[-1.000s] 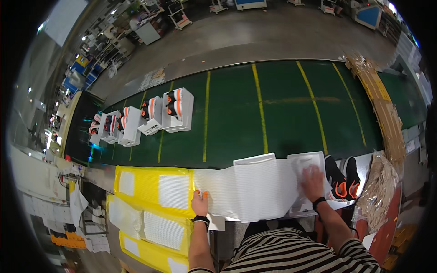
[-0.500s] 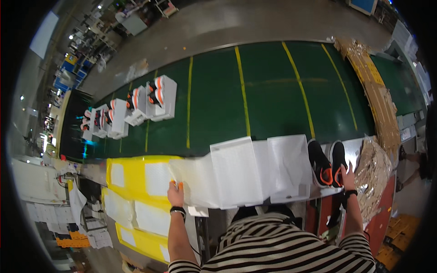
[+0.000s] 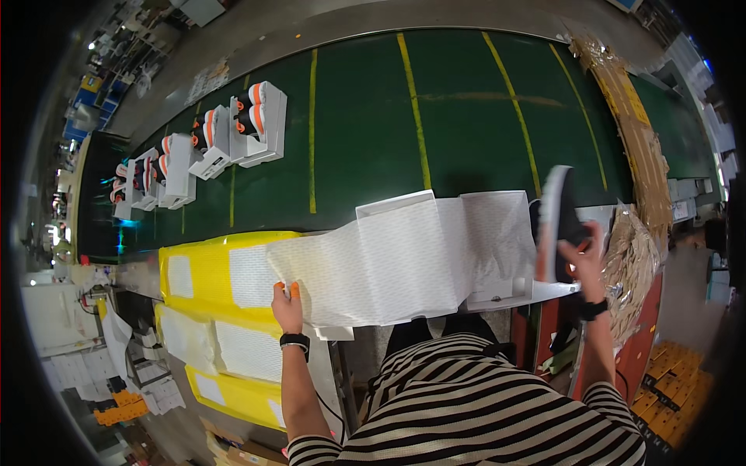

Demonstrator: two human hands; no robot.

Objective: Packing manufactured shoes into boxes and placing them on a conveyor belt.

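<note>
My right hand (image 3: 588,264) grips a black shoe (image 3: 572,221) with a white sole and orange lining, raised on its side. Behind it, the second shoe of the pair is mostly hidden. In front of me a sheet of white wrapping paper (image 3: 318,268) spreads over an opened white shoebox (image 3: 497,300). At the sheet's left end, my left hand (image 3: 287,307) pinches its near edge between orange-tipped thumb and finger.
A green conveyor belt (image 3: 357,140) with yellow lines runs beyond the bench. Several white shoeboxes holding shoes (image 3: 260,128) stand on its left. Yellow-wrapped stacks of white paper (image 3: 214,268) lie left of my hand; crumpled brown wrapping (image 3: 625,256) lies at the right.
My right hand has closed on one shoe and lifted it, turning its sole leftward. My left hand keeps its hold on the paper. The view has shifted, so the belt appears higher.
</note>
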